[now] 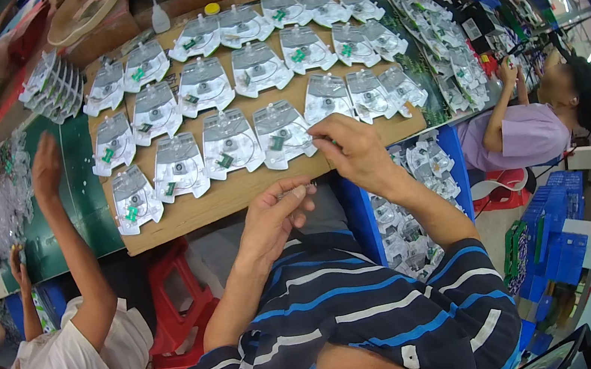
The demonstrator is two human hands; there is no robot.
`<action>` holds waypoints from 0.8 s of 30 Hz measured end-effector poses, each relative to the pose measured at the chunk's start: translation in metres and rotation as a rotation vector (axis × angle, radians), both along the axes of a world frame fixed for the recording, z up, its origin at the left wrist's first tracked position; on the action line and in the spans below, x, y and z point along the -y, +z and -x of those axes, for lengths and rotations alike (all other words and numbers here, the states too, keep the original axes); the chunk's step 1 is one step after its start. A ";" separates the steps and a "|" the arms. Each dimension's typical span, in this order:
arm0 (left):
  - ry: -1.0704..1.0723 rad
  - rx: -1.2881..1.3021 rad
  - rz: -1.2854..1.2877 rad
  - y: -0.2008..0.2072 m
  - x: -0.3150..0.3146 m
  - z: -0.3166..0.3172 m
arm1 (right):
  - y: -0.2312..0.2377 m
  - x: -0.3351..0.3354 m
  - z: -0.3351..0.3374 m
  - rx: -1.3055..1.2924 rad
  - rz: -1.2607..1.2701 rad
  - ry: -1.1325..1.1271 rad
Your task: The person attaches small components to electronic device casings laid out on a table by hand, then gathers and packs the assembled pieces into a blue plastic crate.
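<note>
My left hand (274, 216) is closed in front of my chest, thumb against fingers. Thin, metallic-looking bits show at its fingertips, too small to name. My right hand (357, 149) is above the board's near edge, its fingers curled and their tips by the right side of a clear plastic housing (283, 135). Whether those fingertips hold something small cannot be made out. That housing carries a small green circuit board and a thin wire. To its left lies a similar housing (231, 147), and another housing (326, 97) sits to its right.
Rows of similar housings cover the wooden board (252, 197). A stack of housings (54, 88) stands far left, and a blue bin (455, 154) of parts is by my right arm. Two white squeeze bottles (159, 16) stand behind. A co-worker's arm (61, 210) reaches in at left.
</note>
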State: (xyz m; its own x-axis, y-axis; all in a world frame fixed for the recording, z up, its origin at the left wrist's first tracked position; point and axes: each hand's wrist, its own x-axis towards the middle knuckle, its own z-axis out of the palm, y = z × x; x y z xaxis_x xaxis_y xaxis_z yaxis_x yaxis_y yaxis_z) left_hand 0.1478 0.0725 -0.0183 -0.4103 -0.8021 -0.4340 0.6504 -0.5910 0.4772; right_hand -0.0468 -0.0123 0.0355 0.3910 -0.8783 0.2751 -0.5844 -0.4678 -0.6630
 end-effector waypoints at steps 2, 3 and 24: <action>0.014 -0.018 -0.015 -0.004 -0.003 -0.006 | -0.004 0.001 -0.014 -0.180 0.074 0.077; 0.017 -0.004 -0.014 -0.006 -0.003 -0.008 | -0.007 0.003 -0.017 -0.249 0.103 0.083; 0.154 -0.065 -0.016 -0.011 0.002 -0.007 | 0.006 0.000 -0.032 -0.354 0.121 0.029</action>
